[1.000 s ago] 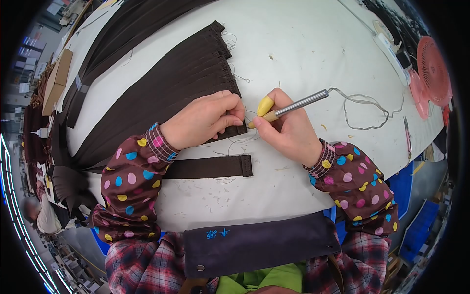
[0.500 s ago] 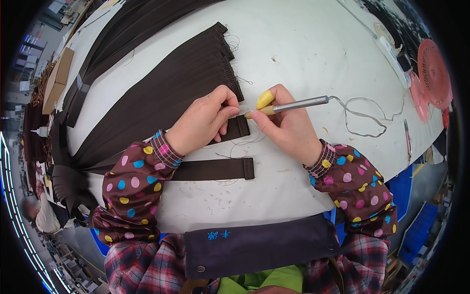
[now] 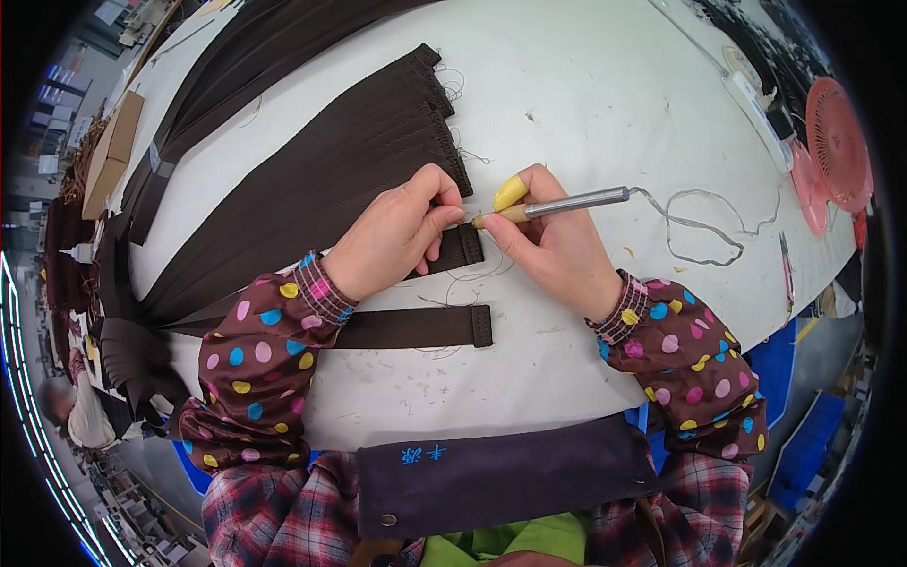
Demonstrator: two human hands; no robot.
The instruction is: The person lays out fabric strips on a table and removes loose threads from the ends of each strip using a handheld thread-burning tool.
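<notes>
Pinching closed near the tip of a pen-like tool (image 3: 567, 202), the left hand's (image 3: 383, 236) thumb and forefinger meet; what lies between them is too small to tell. The right hand's (image 3: 557, 250) fingers close around the tool's wooden grip, the metal barrel pointing to 3 o'clock, and a yellow cover (image 3: 510, 193) wraps one fingertip.

Taking the tool's tip as the clock's centre, a brown strap's stitched end (image 3: 470, 244) sits just below at 6 o'clock, loose thread (image 3: 480, 276) curling under it. Farther down at 6 is the squared end of a second brown strap (image 3: 411, 328), flat on the white desk (image 3: 567, 378). Pleated brown strips (image 3: 312, 170) spread toward 10. A thin cord (image 3: 673, 227) loops from the barrel at 3; a pink fan (image 3: 836, 132) stands between 2 and 3. A cardboard box (image 3: 111, 156) lies between 9 and 10, and another person (image 3: 92, 416) is at 8.
</notes>
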